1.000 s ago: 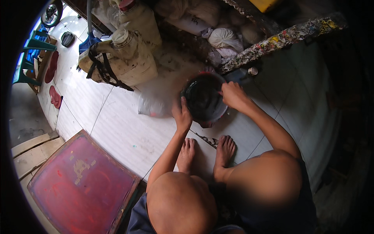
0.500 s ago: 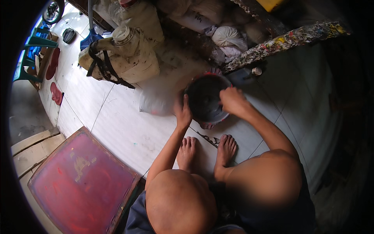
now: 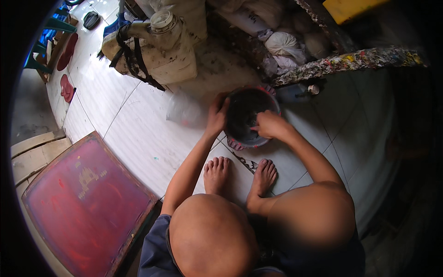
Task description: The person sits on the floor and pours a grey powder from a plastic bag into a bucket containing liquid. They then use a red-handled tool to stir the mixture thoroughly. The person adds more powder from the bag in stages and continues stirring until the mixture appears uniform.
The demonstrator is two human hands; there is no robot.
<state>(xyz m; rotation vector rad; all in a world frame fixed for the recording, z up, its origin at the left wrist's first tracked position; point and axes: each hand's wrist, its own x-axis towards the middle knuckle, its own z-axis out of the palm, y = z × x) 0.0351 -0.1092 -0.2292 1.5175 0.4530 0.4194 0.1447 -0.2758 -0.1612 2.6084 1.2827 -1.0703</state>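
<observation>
On the far side of the feet (image 3: 217,176), bowl (image 3: 272,102) already has dark stuff (image 3: 242,112) in, left hand (image 3: 218,113) gripping its left rim, right hand (image 3: 271,124) curled inside, can't tell if pinching anything; looks mid-work, no finished result visible.

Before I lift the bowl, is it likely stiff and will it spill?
The bowl is probably stiff: its rim looks round near the left hand. Its dark, wet-looking contents may slop if tilted, since the top is open.
</observation>
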